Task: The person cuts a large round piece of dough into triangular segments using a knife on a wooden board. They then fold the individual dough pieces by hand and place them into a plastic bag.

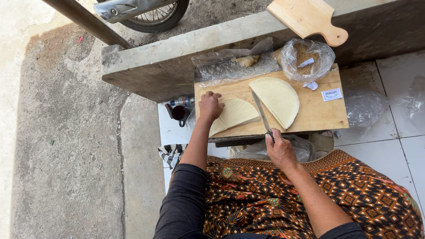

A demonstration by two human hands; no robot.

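Observation:
A wooden cutting board (pixel 316 113) rests in front of my lap. On it lie two stacks of thin pale dough sheets cut into part-rounds: a left stack (pixel 237 113) and a right stack (pixel 276 99). My left hand (pixel 210 106) presses flat on the left stack's outer edge. My right hand (pixel 279 149) grips the handle of a long knife (pixel 261 112), whose blade lies between the two stacks, pointing away from me.
A clear plastic bag of brown crumbs (pixel 306 58) and a crumpled plastic sheet (pixel 230 64) sit at the board's far edge. A second wooden board (pixel 310 17) lies on the concrete ledge (pixel 150 62). A dark mug (pixel 179 113) and small bottle (pixel 182 102) stand left. A motorbike wheel (pixel 155 15) is beyond.

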